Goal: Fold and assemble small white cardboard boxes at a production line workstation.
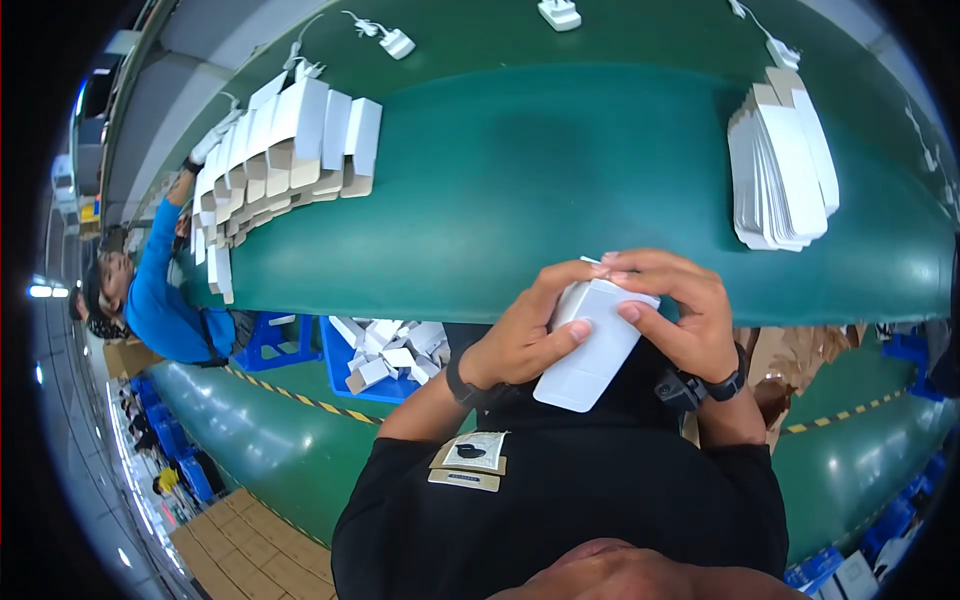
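Just past the front edge of the table I hold a small white carton (592, 352) close to my body, tilted, with its plain long face upward. My left hand (519, 336) grips its left side, thumb lying on the face. On the other side my right hand (697, 312) is closed round the upper end, its thumb pressing the face near the top edge. The fingertips of both hands meet at that far end, where part of a flap shows. The fingers behind the carton are hidden.
Opened white cartons (290, 140) stand in rows at the table's left. Flat carton blanks (780, 165) are stacked at right. White adapters (397, 43) lie along the back. Below sits a blue bin (345, 375) of white boxes. A person in blue (165, 290) works at far left.
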Tool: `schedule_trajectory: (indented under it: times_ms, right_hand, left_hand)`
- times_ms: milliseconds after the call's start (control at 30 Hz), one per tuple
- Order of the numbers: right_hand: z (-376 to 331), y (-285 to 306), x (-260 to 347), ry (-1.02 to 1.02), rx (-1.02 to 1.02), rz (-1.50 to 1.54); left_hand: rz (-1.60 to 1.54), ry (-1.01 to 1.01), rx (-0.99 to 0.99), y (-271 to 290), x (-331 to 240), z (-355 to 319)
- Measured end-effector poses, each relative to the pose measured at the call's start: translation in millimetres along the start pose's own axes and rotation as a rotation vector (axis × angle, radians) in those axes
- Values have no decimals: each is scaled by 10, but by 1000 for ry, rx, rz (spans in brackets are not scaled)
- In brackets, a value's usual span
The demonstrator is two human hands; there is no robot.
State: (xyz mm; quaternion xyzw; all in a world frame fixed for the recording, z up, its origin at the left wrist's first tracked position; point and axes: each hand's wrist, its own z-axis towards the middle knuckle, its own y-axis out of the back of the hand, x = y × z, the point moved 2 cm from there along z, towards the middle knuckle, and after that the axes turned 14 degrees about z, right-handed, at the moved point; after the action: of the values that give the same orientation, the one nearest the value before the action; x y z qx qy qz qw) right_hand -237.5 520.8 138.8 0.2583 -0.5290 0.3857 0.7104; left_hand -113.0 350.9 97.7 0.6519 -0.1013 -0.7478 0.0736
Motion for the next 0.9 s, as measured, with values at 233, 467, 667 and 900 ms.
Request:
schedule_trajectory:
  times_ms: [233,467,667,900]
  right_hand:
    - [-62,-19,6,46,-124,-31]
    - [-95,98,-175,137,-249,208]
    - [7,216,-177,48,-211,179]
    - [-24,823,514,130,-531,-1206]
  left_hand:
    - [-75,37,-21,-7,-131,160]
    - [-79,-41,23,-46,-170,400]
    - [-67,-56,51,-13,-71,471]
    - [-307,215,-718,1226,239,1084]
